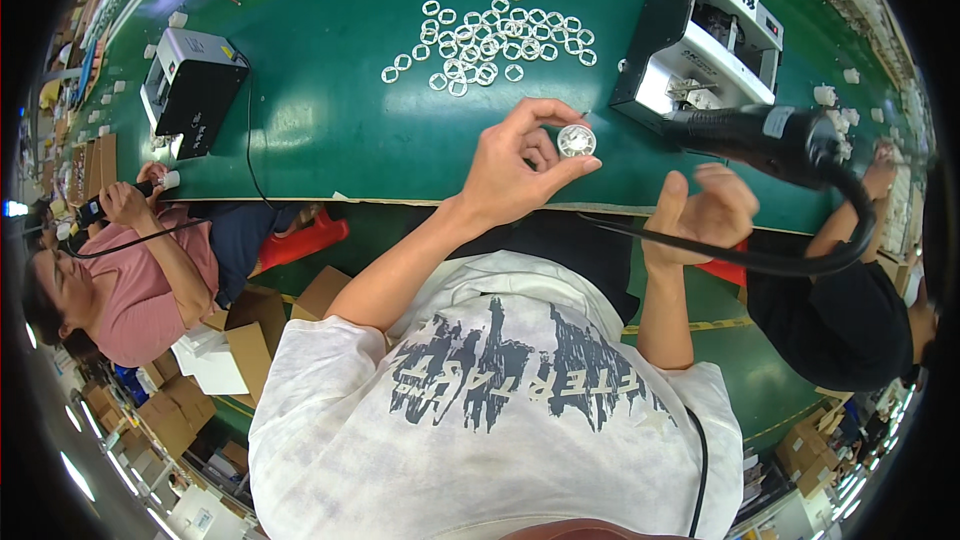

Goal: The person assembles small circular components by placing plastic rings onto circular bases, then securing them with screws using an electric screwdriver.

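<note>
My left hand (520,160) is over the near edge of the green table, closed on a small round white part (576,141) with a metallic centre. It grips the part by its rim between thumb and fingers. To the right, my right hand (703,208) is raised at the table edge, thumb and fingers apart, slightly blurred, with nothing visible in it. Just above it is a black electric screwdriver (750,135), its thick cable (850,240) curving down to the right. The screwdriver does not appear to touch my hand.
Many white rings (485,45) lie loose on the green table (330,90). A black-and-silver screw feeder (700,50) stands at right, another machine (195,90) at left. One co-worker (150,280) sits at left with a tool; another (840,310) is at right.
</note>
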A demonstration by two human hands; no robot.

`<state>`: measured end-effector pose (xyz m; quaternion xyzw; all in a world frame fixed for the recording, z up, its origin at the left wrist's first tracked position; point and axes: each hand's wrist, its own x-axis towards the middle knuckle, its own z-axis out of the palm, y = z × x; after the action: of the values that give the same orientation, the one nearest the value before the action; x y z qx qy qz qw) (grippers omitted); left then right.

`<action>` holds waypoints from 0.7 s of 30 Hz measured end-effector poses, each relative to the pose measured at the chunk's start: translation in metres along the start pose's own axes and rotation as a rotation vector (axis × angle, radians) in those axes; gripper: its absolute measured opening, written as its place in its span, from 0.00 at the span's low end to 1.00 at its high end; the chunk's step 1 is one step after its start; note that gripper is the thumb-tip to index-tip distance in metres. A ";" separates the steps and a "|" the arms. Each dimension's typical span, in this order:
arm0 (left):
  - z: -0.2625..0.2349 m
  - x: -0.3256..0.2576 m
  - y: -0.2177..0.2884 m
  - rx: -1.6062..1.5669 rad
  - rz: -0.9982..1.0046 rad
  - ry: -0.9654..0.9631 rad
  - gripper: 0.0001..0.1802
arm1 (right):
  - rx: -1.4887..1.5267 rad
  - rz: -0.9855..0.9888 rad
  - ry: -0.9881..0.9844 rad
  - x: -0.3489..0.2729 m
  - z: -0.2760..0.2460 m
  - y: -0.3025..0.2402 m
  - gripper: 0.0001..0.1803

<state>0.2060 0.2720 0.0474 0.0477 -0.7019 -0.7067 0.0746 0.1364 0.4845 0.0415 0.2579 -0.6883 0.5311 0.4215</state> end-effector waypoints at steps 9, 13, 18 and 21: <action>-0.092 0.160 0.008 0.495 0.406 0.317 0.28 | -0.043 0.170 -0.964 -0.008 0.063 -0.010 0.19; -0.156 0.266 -0.042 0.551 0.229 0.312 0.35 | -0.028 0.151 -1.006 -0.011 0.099 -0.002 0.19; -0.103 0.273 -0.007 0.680 0.305 0.345 0.35 | -0.111 0.066 -0.859 -0.016 0.102 0.005 0.16; -0.066 0.273 -0.002 0.821 0.412 0.329 0.35 | -0.162 0.011 -0.892 -0.017 0.108 0.001 0.12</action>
<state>-0.0512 0.1595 0.0554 0.0444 -0.8964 -0.3249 0.2981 0.1112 0.3813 0.0177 0.4239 -0.8435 0.3146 0.0995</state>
